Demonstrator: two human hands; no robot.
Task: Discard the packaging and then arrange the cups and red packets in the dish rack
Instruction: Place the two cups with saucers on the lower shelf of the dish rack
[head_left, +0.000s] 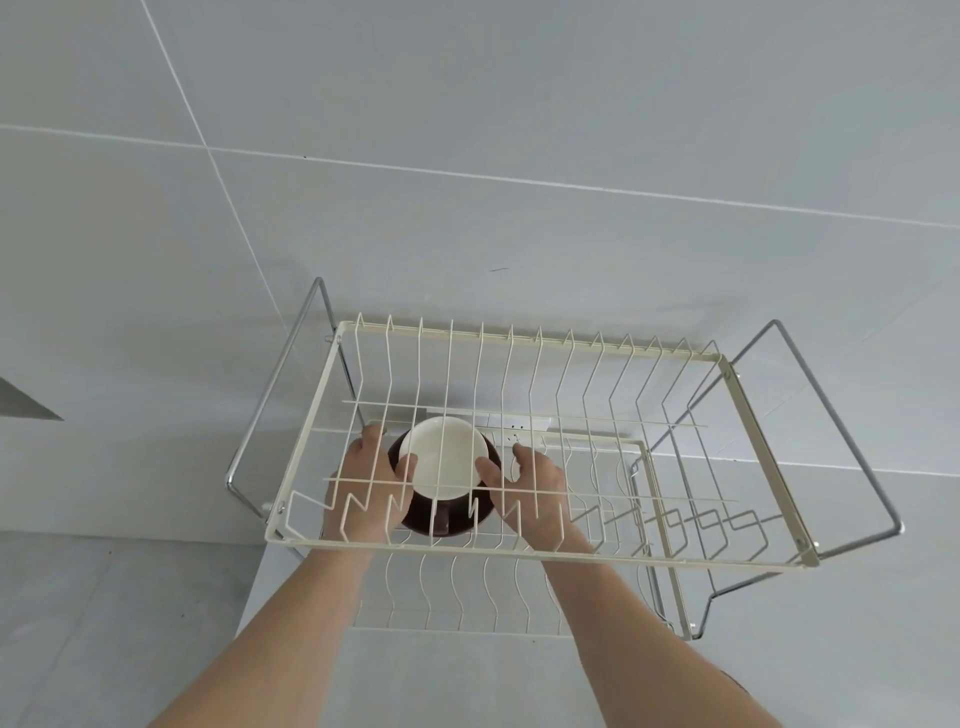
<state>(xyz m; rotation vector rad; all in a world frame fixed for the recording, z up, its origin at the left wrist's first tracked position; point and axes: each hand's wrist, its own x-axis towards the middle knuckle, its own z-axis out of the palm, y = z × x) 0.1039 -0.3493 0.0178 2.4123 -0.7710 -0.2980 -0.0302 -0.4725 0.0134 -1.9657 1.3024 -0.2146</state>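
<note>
A two-tier cream wire dish rack (519, 550) with chrome side frames stands against the tiled wall. Both my hands reach under its upper tier, onto the lower tier. Between them sits a dark brown cup (449, 514) with a white inside, its mouth facing me, seen through the upper wires. My left hand (366, 483) grips the cup's left side, thumb on the rim. My right hand (530, 486) presses its right side, thumb on the rim. No red packets or packaging are in view.
A white power strip (514, 423) lies behind the cup at the wall. The rack's lower tier (613, 483) stretches right with bare wire slots. Grey countertop (441, 680) lies in front; a chrome frame (831, 431) bounds the right end.
</note>
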